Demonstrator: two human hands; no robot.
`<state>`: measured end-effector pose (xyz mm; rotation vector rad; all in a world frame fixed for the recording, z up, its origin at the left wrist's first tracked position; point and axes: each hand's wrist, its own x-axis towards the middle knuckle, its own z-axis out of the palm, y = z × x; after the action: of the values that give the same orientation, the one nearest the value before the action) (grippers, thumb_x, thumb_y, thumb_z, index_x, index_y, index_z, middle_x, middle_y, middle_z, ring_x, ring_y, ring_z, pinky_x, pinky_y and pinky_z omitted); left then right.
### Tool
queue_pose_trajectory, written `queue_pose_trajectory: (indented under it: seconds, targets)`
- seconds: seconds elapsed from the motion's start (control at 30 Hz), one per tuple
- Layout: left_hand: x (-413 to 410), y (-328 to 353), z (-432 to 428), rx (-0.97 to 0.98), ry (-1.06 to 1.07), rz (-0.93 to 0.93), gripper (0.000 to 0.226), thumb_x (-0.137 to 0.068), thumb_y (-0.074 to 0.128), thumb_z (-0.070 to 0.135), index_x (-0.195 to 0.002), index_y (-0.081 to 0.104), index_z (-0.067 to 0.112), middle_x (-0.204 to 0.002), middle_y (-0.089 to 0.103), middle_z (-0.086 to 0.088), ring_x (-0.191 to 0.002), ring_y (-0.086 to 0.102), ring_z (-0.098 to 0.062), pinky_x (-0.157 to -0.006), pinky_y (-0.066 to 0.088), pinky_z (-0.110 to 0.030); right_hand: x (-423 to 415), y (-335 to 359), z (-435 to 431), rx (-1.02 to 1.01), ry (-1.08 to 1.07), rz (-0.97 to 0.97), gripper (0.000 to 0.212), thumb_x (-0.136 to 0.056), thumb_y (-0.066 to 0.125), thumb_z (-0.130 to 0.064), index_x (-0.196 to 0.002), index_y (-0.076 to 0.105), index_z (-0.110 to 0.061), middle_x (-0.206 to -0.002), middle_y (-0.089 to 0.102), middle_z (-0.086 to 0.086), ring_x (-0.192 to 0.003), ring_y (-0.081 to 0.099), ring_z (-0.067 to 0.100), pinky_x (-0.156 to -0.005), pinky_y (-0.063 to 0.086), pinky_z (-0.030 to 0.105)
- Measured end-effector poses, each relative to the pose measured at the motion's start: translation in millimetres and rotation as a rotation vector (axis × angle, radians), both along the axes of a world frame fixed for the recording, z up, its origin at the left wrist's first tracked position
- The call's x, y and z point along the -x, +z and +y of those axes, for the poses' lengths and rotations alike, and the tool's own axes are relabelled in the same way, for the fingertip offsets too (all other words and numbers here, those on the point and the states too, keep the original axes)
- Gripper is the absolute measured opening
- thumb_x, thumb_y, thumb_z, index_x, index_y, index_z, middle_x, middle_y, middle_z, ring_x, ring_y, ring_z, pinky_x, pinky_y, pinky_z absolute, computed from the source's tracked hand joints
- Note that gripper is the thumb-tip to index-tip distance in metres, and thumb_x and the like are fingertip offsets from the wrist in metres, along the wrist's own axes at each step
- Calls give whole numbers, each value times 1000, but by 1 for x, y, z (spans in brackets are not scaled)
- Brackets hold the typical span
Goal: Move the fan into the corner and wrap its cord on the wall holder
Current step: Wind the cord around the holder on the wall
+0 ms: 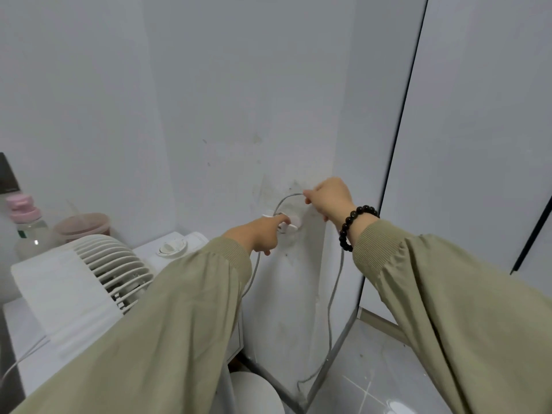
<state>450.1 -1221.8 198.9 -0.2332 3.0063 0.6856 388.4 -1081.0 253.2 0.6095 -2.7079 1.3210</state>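
Olive sleeves (149,339) filled the foreground, the left one hiding part of the white ribbed fan (89,276), which sat on the desk (30,324) at left by the wall, before a pink-capped bottle (27,225) and a lidded tub (85,224). The right grip (327,198), a beaded bracelet (352,225) at its wrist, pinched the grey cord (334,288) arching from the wall holder (291,228). The left grip (263,234) touched the holder, its hold on the cord unclear.

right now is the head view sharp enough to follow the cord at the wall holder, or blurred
Head view: soft even light, little shadow; the cord is thin but traceable from the right hand to the wall holder; wide-angle bends the dark wall seam.
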Motion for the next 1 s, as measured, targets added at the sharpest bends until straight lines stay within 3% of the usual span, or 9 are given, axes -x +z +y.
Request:
queue_pose_trajectory:
  seconds: [0.07,0.2,0.4,0.5,0.57,0.67,0.83,0.9,1.0]
  targets:
    - [0,0,-6,11,-11,-6,62,-83,35,-8,-134,35,29,-123,52,-14,-73,67,-23,-62,48,-30,3,-10,10,-198,-90,181,33,-89,53,-17,-58,45,-8,-52,43,3,-56,46,25,-53,36,25]
    - [4,-2,-14,6,-20,-6,54,-83,36,-8,-122,43,29,-106,55,-11,-64,64,-17,-59,46,-31,-8,-39,25,-447,-113,399,35,-84,45,3,-55,29,-10,-56,35,3,-62,41,28,-44,21,26]
    - [9,-3,-11,-37,-11,66,47,-80,38,-10,-115,50,20,-95,53,-4,-70,66,-24,-66,52,-35,-21,-68,23,-694,9,408,35,-85,39,5,-60,24,-15,-82,55,10,-82,56,32,-61,35,31]
    - [12,-3,-11,-91,7,88,44,-79,41,-10,-111,54,18,-87,55,-2,-73,65,-23,-55,46,-26,-13,-75,18,-571,23,200,27,-83,41,-2,-63,30,-16,-68,46,3,-71,54,28,-53,38,28]
    - [13,-3,-12,-143,17,108,43,-78,41,-11,-109,57,16,-86,58,-5,-72,65,-24,-58,46,-27,-8,-79,10,-416,35,104,20,-85,43,-12,-66,37,-16,-73,57,6,-72,62,30,-60,48,30]
    - [16,-3,-13,-203,35,123,44,-76,42,-13,-103,61,15,-85,60,-7,-70,64,-24,-60,47,-28,-8,-82,-5,-285,34,143,21,-92,43,-26,-80,51,-12,-81,65,9,-73,65,30,-65,51,33]
    - [19,0,-16,-236,52,128,46,-74,40,-16,-97,65,15,-77,60,-6,-66,61,-24,-59,46,-25,-11,-87,0,-556,-26,536,14,-90,39,-5,-87,52,-10,-88,65,10,-70,53,30,-56,32,31]
    - [20,1,-17,-240,49,116,48,-74,36,-16,-96,65,16,-73,63,-8,-63,62,-22,-58,46,-23,-12,-94,6,-736,12,542,17,-85,40,0,-84,51,-12,-92,67,10,-77,59,31,-58,34,31]
    - [19,5,-18,-323,64,104,49,-77,33,-14,-98,68,13,-69,65,-11,-60,62,-18,-60,47,-24,-14,-106,-1,-802,52,482,22,-84,42,0,-94,60,-9,-97,67,9,-89,63,29,-61,39,30]
